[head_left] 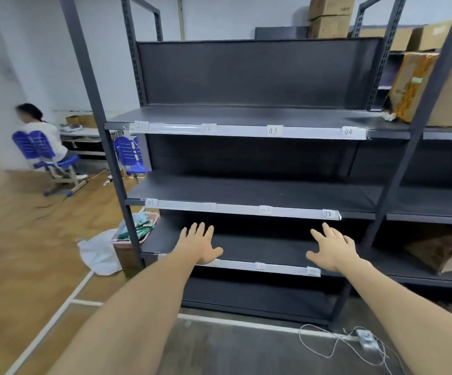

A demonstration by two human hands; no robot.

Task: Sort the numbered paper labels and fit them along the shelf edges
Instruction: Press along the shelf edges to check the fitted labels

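Both hands (268,249) hover spread above the lowest labels (260,266).

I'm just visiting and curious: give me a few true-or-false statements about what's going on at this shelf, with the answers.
1. The left hand and right hand are open and hold nothing. True.
2. Both hands reach to the top labelled shelf. False: they are spread over the third shelf, below label 08.
3. Label 04 sits at the right end of the upper strip. True.
4. A cardboard box stands between the hands. False: it stands on the next rack, to the right and higher.
5. A pink basket sits on the floor at the shelf's left. True.
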